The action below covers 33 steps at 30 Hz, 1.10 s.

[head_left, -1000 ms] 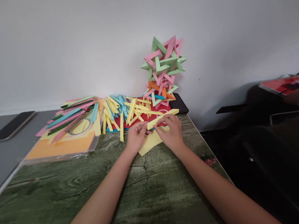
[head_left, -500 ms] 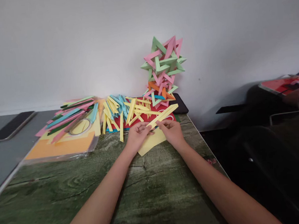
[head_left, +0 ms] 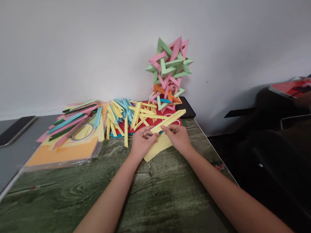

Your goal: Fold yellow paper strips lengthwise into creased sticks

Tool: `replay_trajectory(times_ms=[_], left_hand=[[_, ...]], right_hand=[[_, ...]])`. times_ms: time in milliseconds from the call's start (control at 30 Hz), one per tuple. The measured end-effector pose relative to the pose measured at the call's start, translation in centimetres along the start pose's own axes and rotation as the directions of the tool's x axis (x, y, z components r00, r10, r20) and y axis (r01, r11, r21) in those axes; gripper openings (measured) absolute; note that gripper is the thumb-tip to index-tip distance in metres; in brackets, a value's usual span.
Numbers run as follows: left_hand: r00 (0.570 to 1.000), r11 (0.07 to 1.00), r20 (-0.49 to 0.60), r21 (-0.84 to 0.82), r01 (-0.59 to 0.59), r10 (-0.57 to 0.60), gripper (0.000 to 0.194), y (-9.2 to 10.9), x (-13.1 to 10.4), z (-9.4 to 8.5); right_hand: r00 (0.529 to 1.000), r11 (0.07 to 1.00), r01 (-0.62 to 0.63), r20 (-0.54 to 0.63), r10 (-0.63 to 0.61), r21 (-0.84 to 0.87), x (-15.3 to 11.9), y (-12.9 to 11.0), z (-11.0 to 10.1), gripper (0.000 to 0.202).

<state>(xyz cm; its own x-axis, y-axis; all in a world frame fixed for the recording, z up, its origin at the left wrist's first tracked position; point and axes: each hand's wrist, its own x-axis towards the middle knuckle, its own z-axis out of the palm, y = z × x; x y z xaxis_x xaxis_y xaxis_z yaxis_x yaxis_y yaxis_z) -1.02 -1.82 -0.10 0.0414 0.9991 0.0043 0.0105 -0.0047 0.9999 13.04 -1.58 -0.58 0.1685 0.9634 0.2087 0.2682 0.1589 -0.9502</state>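
Between both hands is a folded yellow paper strip (head_left: pixel 172 119), slanting up to the right. My left hand (head_left: pixel 142 141) is closed on its lower left end, thumb and curled fingers together. My right hand (head_left: pixel 178 137) pinches the strip near its middle, thumb on top. Beneath the hands a flat yellow paper sheet (head_left: pixel 157 148) lies on the green wood-patterned table (head_left: pixel 151 199). Just past them, folded yellow strips (head_left: pixel 136 115) and blue strips (head_left: pixel 128 113) are heaped on a red sheet (head_left: pixel 160 125).
Two stacked paper star models (head_left: pixel 171 63) stand against the wall, beside a dark phone-like object (head_left: pixel 187 107). Leftward are a pile of coloured strips (head_left: pixel 69 119), a tape-like ring (head_left: pixel 84 132), orange paper (head_left: pixel 61 152) and a phone (head_left: pixel 12 131). The table's right edge drops off.
The thumb of my left hand has slid slightly down and off the strip's lower end, which shows more now. My right hand keeps its pinch almost in place.
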Motion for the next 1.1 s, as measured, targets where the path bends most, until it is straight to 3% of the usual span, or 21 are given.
replay_trajectory(times_ms=[233,433,567,733,867,967,1100], left_hand=[[0.998,0.999,-0.064,-0.048,0.002,-0.005,0.033,0.4,0.0,0.0],[1.000,1.000,-0.005,-0.009,0.026,-0.026,0.029,0.4,0.0,-0.1],[0.999,0.999,0.046,0.032,0.008,-0.010,0.032,0.2,0.0,-0.2],[0.998,0.999,0.055,0.037,0.018,-0.020,0.036,0.1,0.2,-0.4],[0.998,0.999,0.065,0.039,0.015,-0.018,0.035,0.1,0.2,-0.5],[0.998,0.998,0.068,0.058,0.003,-0.007,0.035,0.0,0.1,-0.5],[0.998,0.997,0.062,0.083,-0.010,0.005,0.035,0.1,0.0,-0.5]], right_hand=[[0.990,0.993,-0.040,-0.132,0.055,0.111,0.2,0.4,0.0,0.030],[1.000,0.997,0.009,-0.024,-0.007,0.079,0.3,0.5,0.2,0.027],[0.996,0.995,0.086,-0.037,-0.084,0.058,0.3,0.5,0.4,0.025],[0.945,0.944,0.300,-0.091,-0.313,-0.137,-0.1,-0.2,0.1,0.017],[0.870,0.790,0.474,0.069,-0.488,-0.389,-0.8,-1.0,-0.1,0.015],[0.853,0.718,0.500,0.130,-0.506,-0.484,-1.2,-1.2,0.0,0.015],[0.870,0.708,0.475,0.154,-0.469,-0.523,-1.3,-1.3,0.1,0.014]])
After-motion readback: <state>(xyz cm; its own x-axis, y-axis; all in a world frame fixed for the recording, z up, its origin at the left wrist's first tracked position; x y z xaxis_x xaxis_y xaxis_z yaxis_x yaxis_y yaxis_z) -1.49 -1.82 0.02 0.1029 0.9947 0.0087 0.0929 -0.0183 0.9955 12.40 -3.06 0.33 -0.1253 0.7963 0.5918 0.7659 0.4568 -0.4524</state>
